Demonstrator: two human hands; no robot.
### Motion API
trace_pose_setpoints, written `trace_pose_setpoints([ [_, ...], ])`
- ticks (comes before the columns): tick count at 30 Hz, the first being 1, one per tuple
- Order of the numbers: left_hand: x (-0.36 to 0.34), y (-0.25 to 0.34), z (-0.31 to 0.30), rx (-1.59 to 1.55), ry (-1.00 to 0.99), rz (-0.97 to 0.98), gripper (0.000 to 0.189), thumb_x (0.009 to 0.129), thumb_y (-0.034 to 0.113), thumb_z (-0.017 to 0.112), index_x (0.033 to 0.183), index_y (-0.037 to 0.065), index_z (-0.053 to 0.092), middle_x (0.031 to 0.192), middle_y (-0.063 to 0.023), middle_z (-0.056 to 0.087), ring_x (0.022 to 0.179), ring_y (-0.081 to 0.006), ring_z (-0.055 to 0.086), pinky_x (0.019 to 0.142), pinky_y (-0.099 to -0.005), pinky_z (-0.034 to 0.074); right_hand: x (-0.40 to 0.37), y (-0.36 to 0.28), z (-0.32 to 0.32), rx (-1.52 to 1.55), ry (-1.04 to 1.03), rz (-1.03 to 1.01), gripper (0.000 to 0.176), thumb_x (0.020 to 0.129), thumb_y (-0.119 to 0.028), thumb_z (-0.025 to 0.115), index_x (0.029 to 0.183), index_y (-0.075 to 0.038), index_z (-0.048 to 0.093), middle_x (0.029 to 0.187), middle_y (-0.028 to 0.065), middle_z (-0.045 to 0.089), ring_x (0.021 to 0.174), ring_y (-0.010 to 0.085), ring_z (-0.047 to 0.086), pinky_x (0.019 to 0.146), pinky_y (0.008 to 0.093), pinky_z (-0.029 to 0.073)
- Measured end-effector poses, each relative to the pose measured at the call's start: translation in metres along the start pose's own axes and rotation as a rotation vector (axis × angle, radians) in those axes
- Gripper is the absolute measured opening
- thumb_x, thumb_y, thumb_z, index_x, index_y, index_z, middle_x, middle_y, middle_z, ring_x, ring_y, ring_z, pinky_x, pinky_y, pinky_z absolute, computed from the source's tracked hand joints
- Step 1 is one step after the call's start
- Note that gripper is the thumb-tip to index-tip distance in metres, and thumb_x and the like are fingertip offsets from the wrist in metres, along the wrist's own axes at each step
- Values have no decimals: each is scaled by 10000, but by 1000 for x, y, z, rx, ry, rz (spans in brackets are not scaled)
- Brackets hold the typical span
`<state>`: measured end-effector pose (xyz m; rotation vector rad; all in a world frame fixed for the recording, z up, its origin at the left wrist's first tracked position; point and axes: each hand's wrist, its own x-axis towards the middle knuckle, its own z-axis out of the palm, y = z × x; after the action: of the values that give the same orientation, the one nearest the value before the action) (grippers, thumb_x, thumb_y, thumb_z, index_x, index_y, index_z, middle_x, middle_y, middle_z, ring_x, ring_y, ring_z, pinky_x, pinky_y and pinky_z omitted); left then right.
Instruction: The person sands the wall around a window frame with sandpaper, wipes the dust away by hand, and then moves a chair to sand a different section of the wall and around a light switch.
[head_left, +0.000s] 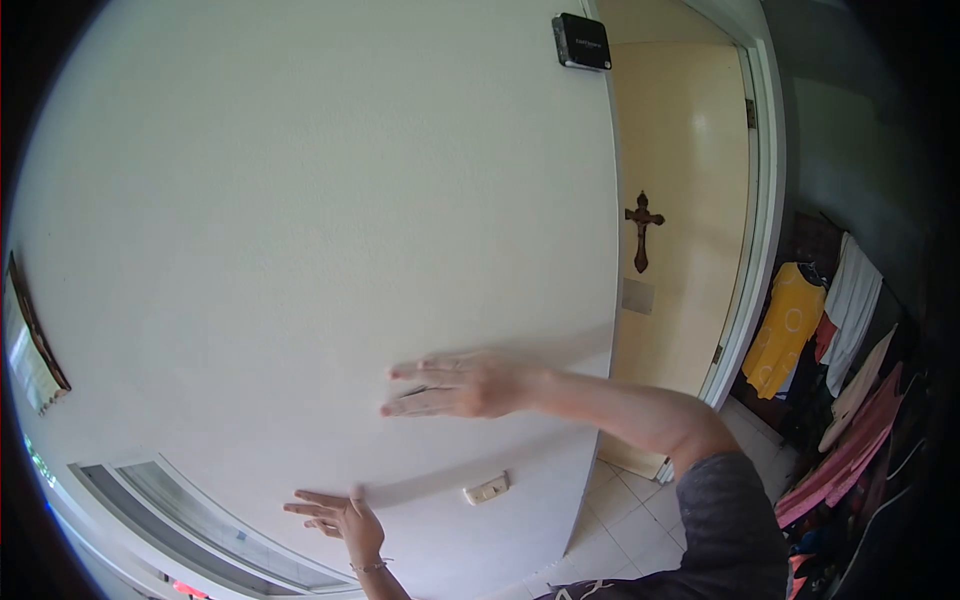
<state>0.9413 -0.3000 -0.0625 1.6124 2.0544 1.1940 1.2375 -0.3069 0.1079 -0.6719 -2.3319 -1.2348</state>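
Observation:
My right hand [455,387] reaches across the white wall [330,220] from the right, its fingers stretched out and apart, slightly blurred. Its palm side faces the wall, and a soft shadow lies beside the forearm. Lower and to the left, my left hand [345,522] is raised with its fingers spread, a thin bracelet [370,567] around the wrist. Neither hand shows anything held. A white wall switch [487,489] sits to the right of my left hand and below my right hand.
On the right, a cream door [690,160] bears a dark crucifix [642,232]. A black box [582,42] is fixed high at the wall's edge. Clothes, including a yellow garment [788,330], hang beyond the doorway. A louvred window [200,520] is low left; a framed hanging [35,340] is far left.

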Motion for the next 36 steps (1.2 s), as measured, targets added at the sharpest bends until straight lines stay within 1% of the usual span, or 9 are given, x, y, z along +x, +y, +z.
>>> trace_pose_setpoints([
  [2,3,-5,3,-37,-17,-10,1032,944,621,458,1585,133,-187,1612,-215,-312,1410,-692,-62,1158,-697,64,-10,33,-38,285,-90,104,655,927,34,452,1491,-296,469,1601,-91,371,1502,280,299,1233,451,306],
  [7,11,-19,15,7,49,44,1069,923,695,422,1580,118,-195,1607,-224,-314,1406,-694,-76,1146,-713,76,-34,133,-122,-414,429,696,625,937,33,466,1491,-255,483,1621,-43,345,1508,363,254,1245,515,227],
  [12,8,-15,11,10,36,53,1080,923,725,390,1569,106,-214,1597,-246,-318,1403,-691,-99,1145,-718,56,27,120,-86,-481,758,1033,621,934,32,469,1531,-130,411,1623,72,333,1504,449,200,1234,582,181],
  [15,11,-18,12,33,16,39,1067,934,704,399,1571,103,-210,1600,-238,-316,1405,-685,-116,1144,-717,33,98,47,-47,-252,454,745,697,910,6,503,1561,-199,363,1633,54,313,1508,426,210,1245,560,176],
  [19,4,-8,4,-66,-5,18,1102,922,681,465,1571,97,-209,1605,-227,-317,1414,-665,-144,1146,-710,13,101,-32,23,-133,67,-44,611,924,-258,603,1511,-267,436,1618,-10,341,1506,323,260,1235,505,265],
  [22,15,-28,7,-12,56,74,1150,902,655,542,1572,96,-208,1604,-225,-324,1421,-649,-161,1146,-709,14,65,-33,3,297,-65,65,573,932,-292,585,1491,-311,460,1616,-22,344,1493,312,293,1225,493,294],
  [29,33,-57,-34,-64,-122,103,1338,809,667,685,1542,-3,-212,1534,-316,-380,1374,-661,-263,1108,-748,8,7,74,-73,-557,441,926,497,1007,-169,461,1494,-263,484,1615,89,339,1491,455,231,1226,572,213],
  [32,41,-66,-26,-82,-156,170,1391,800,689,686,1503,3,-300,1480,-366,-417,1309,-709,-307,1089,-757,-44,88,118,-91,-529,620,779,524,1008,-203,443,1529,-260,429,1621,96,328,1463,494,248,1208,591,193],
  [36,37,-48,-33,-151,-190,116,1339,845,659,656,1495,3,-314,1496,-343,-415,1341,-689,-280,1119,-725,-55,196,43,-44,-578,258,648,657,970,-451,552,1572,-359,306,1676,3,203,1528,408,147,1245,570,141],
])
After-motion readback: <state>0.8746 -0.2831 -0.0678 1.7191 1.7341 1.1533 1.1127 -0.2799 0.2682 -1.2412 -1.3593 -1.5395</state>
